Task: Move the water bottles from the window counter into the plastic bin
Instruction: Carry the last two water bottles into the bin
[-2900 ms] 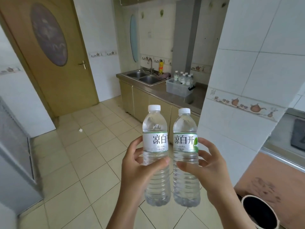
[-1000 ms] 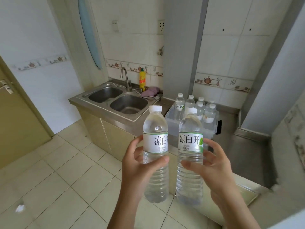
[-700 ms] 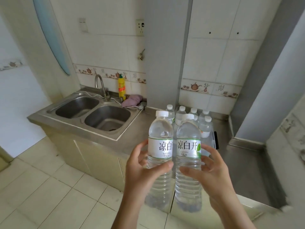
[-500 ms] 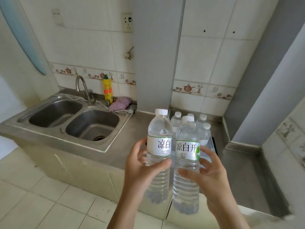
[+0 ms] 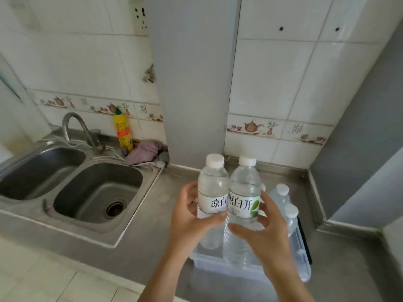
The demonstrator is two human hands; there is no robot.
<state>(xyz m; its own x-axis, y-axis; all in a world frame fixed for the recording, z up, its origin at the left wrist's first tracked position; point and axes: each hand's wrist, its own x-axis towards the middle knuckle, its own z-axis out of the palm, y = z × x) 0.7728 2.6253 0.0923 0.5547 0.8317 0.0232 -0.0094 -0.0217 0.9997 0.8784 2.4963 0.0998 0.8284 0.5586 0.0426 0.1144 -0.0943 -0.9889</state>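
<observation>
I hold two clear water bottles with white caps and white-green labels, upright and side by side. My left hand (image 5: 192, 221) grips the left bottle (image 5: 212, 192). My right hand (image 5: 265, 232) grips the right bottle (image 5: 244, 190). Both bottles hang directly over the clear plastic bin (image 5: 304, 264) on the steel counter, their bases at about rim height. Other bottles (image 5: 281, 196) stand inside the bin, partly hidden behind my hands.
A double steel sink (image 5: 96, 192) with a curved tap (image 5: 75, 127) lies to the left. A yellow detergent bottle (image 5: 123, 131) and a purple cloth (image 5: 145, 151) sit by the wall. A grey pillar (image 5: 194, 83) rises behind the bin; a tiled wall closes the right.
I have walked across the kitchen up to the counter. The two bottles, earlier carried in front of me, now hang over the bin and sit closer together.
</observation>
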